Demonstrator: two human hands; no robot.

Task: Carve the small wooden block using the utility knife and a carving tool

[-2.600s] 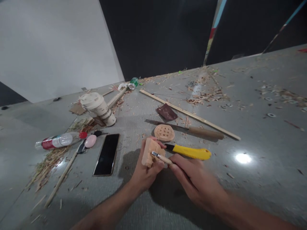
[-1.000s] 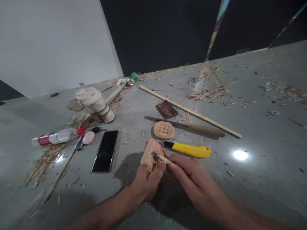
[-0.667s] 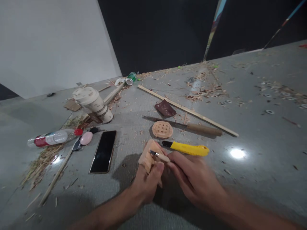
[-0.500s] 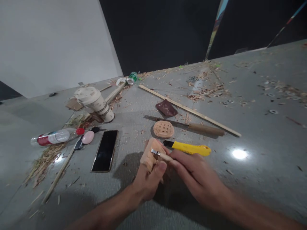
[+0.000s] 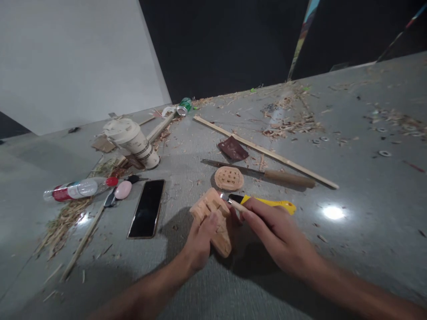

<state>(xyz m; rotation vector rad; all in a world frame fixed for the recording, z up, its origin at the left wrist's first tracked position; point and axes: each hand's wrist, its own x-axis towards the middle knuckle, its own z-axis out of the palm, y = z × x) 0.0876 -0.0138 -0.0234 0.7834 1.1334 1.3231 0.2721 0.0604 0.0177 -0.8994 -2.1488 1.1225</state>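
Note:
My left hand (image 5: 202, 242) is closed around a pale carved wood block (image 5: 222, 238), its thumb lying across the notched face. My right hand (image 5: 276, 233) grips a small wood carving chisel (image 5: 237, 205) by its light wooden handle. The chisel's metal tip is at the block's upper right edge; whether it touches the wood I cannot tell. Just beyond lies an oval wooden piece (image 5: 229, 178) with a grid of small square holes. A yellow utility knife (image 5: 270, 203) rests behind my right hand, partly hidden by it.
A wooden-handled file (image 5: 287, 178), dark red sandpaper (image 5: 232, 148) and a long wooden strip (image 5: 283, 162) lie farther back. To the left are a phone (image 5: 147, 209), a plastic bottle (image 5: 80, 189), keys with a pink fob (image 5: 123, 190) and a paper cup (image 5: 133, 142). Shavings litter the grey surface.
My left hand has turned the wood block, so its notched face and tapered lower end now show. The chisel has shifted from the middle of the block to its right edge.

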